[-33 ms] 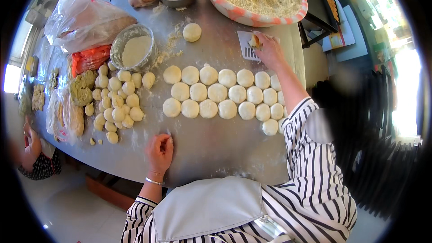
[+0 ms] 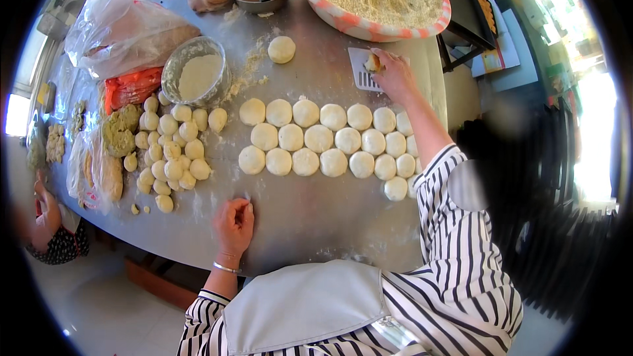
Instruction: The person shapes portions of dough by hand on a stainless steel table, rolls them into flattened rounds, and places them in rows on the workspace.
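Over a white slotted plastic sheet (image 2: pixel 362 79), my right hand (image 2: pixel 394 77) pinches a small brown-and-white piece (image 2: pixel 373 64) that looks like broken pastry. Below that arm, rows of round, flattened dough buns (image 2: pixel 318 136) lie on the metal table (image 2: pixel 310 201); my forearm hides some at the right end. One more bun (image 2: pixel 281 50) sits apart, farther back. My left hand (image 2: pixel 235 225) rests near the table's front edge, fingers curled in, with nothing visible in them. A heap of small dough balls (image 2: pixel 173 151) lies to its upper left.
A pink-and-white basin (image 2: pixel 346 23) of crumbly meal stands far back beside a metal bowl (image 2: pixel 245 3) of brown liquid. At left are a clear bowl (image 2: pixel 223 82) of flour, plastic bags (image 2: pixel 122 29) and a greenish lump (image 2: pixel 120 133). Another person's arm (image 2: pixel 46 207) shows at far left.
The piece in my right hand is tilted slightly differently, showing more of its brown side. My left hand and the buns have stayed in place.
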Tool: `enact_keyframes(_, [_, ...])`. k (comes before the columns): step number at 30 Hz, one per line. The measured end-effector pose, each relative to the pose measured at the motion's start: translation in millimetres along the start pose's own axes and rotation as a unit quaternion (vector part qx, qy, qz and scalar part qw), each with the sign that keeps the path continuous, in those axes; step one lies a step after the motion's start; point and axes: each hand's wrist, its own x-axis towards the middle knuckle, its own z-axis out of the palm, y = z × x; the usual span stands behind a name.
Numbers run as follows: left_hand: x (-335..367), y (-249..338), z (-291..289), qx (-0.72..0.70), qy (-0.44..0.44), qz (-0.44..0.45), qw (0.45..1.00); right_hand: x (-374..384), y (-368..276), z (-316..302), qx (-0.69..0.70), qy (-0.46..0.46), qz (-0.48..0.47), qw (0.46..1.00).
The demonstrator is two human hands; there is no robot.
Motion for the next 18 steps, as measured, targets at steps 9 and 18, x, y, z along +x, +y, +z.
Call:
enact_keyframes(9, [3.7,4.2,-0.4,-0.03,0.018,0.011,0.999,3.3,6.7,-9.5,0.145,-0.063,0.106,0.982])
enact_keyframes(18, [1.9,1.4,-9.8,-0.022,-0.017,0.024,0.999,-73.0,-156.2,-188.8,0.567,-0.222,-0.068,0.791])
